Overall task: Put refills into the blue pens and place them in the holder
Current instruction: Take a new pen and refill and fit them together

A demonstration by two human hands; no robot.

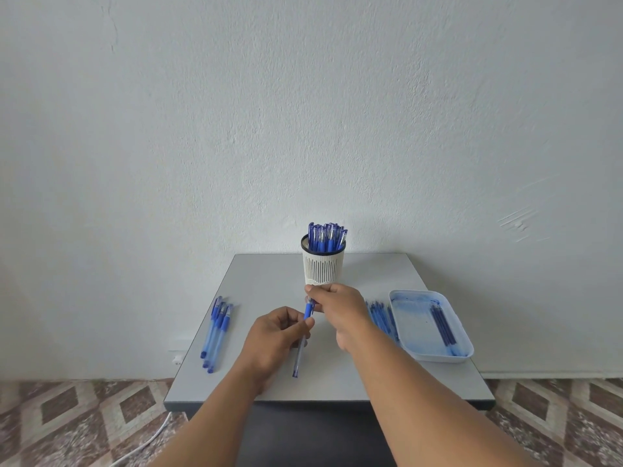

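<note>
Both hands clamped one translucent blue plastic pen [301,342] at bench [269,274] centre: left hand [278,335] on the barrel, right hand [332,306] on its tip at 12 o'clock, below the white slotted holder [323,266]. Twisting gently with the barrel steady seemed best.

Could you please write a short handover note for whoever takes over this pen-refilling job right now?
Left hand grips the barrel of a blue pen; right hand pinches its tip end, just in front of the holder.
Done: the holder is packed with capped pens.
Left: finish this pen; three pens lie at table left; loose refills lie beside the tray, and a few refills lie in it.
</note>
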